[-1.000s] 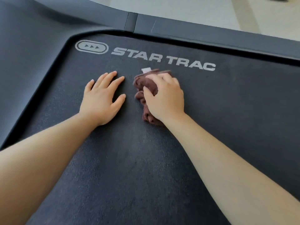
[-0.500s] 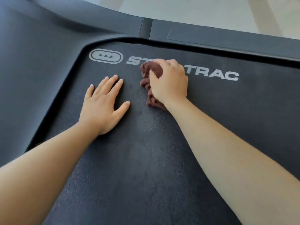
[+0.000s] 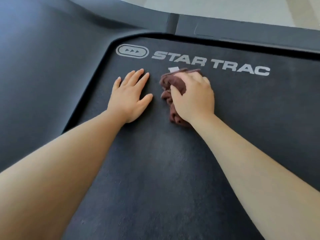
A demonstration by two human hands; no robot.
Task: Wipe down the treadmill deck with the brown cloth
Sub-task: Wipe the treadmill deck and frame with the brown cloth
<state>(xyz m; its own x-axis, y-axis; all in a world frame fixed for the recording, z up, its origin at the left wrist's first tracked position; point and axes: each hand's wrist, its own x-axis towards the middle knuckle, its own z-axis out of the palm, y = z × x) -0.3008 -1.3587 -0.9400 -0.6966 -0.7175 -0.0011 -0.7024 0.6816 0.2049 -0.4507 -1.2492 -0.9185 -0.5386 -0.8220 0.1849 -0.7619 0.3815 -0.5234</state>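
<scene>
Brown cloth [image 3: 173, 84] (bunched), lengthwise along deck [image 3: 155, 170], right hand [image 3: 192, 97] gripping

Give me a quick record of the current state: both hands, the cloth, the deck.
left hand: flat on the treadmill deck, fingers spread, holds nothing
right hand: grips the brown cloth, pressing it onto the deck
cloth shape: bunched, mostly under the right hand
cloth position: just below the STAR TRAC lettering, to the right of the left hand, not touching it
</scene>
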